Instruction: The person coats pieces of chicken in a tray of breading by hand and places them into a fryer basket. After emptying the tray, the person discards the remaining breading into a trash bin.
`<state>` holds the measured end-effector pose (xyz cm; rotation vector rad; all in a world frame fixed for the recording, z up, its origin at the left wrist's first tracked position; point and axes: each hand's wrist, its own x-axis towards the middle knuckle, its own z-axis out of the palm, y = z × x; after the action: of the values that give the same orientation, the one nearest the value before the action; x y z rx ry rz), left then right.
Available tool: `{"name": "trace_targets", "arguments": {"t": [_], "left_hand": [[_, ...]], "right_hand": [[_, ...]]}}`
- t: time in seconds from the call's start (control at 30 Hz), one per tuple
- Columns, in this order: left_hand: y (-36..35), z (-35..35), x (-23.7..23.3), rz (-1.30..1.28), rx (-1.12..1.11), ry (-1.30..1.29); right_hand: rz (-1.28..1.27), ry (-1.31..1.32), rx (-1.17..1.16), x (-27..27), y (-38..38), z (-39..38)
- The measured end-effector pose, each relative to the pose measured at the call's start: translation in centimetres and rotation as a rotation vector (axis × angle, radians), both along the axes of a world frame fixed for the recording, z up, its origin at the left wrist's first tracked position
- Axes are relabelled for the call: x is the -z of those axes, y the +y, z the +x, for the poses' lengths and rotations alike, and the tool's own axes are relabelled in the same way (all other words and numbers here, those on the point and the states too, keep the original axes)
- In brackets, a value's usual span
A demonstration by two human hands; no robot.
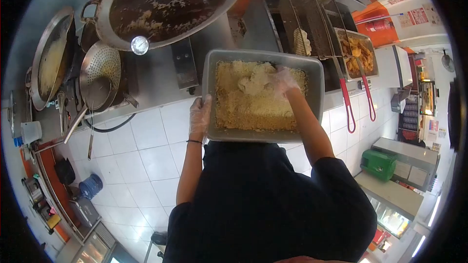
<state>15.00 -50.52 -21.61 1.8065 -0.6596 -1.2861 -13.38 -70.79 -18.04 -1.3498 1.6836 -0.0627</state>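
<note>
A grey rectangular tub [316,75] is held in front of my body, with a layer of pale, crumbly coating flour [253,114] inside. My left hand [200,114], in a clear plastic glove, grips the tub's left wall, thumb up by the rim. My right hand [286,83], also gloved, reaches into the tub from the right. Its fingers close on the right side of a lumpy, flour-coated piece of food [257,80]. The fingertips are partly hidden by flour and slightly blurred.
Beyond the tub sits a wide pan [100,19] of dark, foamy oil. A perforated strainer [101,63] and another wok [36,85] stand left. At right are wire fryer baskets with red handles [345,100] and a tray of fried pieces [375,70]. White tiles [151,165] cover the floor.
</note>
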Motion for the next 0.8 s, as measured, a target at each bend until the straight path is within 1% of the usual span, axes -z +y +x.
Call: {"name": "trace_targets", "arguments": {"t": [0.07, 0.17, 0.23, 0.27, 0.3, 0.37, 0.4, 0.47, 0.5, 0.57, 0.6, 0.67, 0.73, 0.8], "left_hand": [[-0.2, -0.4, -1.2, -0.009, -0.016, -0.013], [-0.4, -0.9, -1.8, -0.064, -0.088, 0.003], [-0.4, -1.0, -1.5, -0.079, -0.091, 0.006], [-0.3, -0.9, -1.1, -0.088, -0.089, 0.008], [-0.2, -0.9, -0.7, -0.075, -0.092, 0.035], [-0.1, -0.4, 0.0, -0.06, -0.038, -0.056], [-0.2, -0.4, -0.1, -0.053, -0.014, -0.103], [-0.3, -0.7, -0.5, -0.063, -0.029, -0.078], [-0.3, -0.7, -0.7, -0.066, -0.038, -0.066], [0.1, -0.3, 1.0, -0.034, -0.025, -0.013], [0.0, -0.1, 1.5, -0.014, -0.02, 0.012], [-0.2, -0.4, -0.4, -0.009, 0.002, 0.001], [-0.3, -0.6, -0.9, -0.006, 0.006, 0.01], [-0.1, -0.6, -0.3, -0.007, -0.008, 0.037]], "right_hand": [[-0.037, 0.084, -0.086, 0.8, -0.8, 0.1], [-0.28, 0.274, -0.365, 3.1, -1.4, -0.4], [-0.381, 0.228, -0.395, 3.0, -1.1, -0.6], [-0.409, 0.166, -0.369, 2.6, -0.7, -0.6], [-0.375, 0.038, -0.283, 1.5, 0.0, -0.2], [-0.309, -0.218, -0.112, -0.3, 1.1, -0.1], [-0.306, -0.304, -0.083, -1.2, 1.4, -0.7], [-0.3, -0.481, -0.039, -2.8, 1.4, -1.6], [-0.289, -0.654, 0.026, -4.0, 1.4, -2.0], [-0.257, -1.005, 0.148, -7.0, 1.0, -2.9], [-0.315, -1.032, 0.191, -9.1, 0.7, -3.3], [-0.425, -1.086, 0.277, -13.4, -0.5, -4.5], [-0.57, -1.18, 0.287, -15.5, -3.4, -6.3], [-0.656, -1.032, 0.265, -17.8, -6.5, -8.4]]}}
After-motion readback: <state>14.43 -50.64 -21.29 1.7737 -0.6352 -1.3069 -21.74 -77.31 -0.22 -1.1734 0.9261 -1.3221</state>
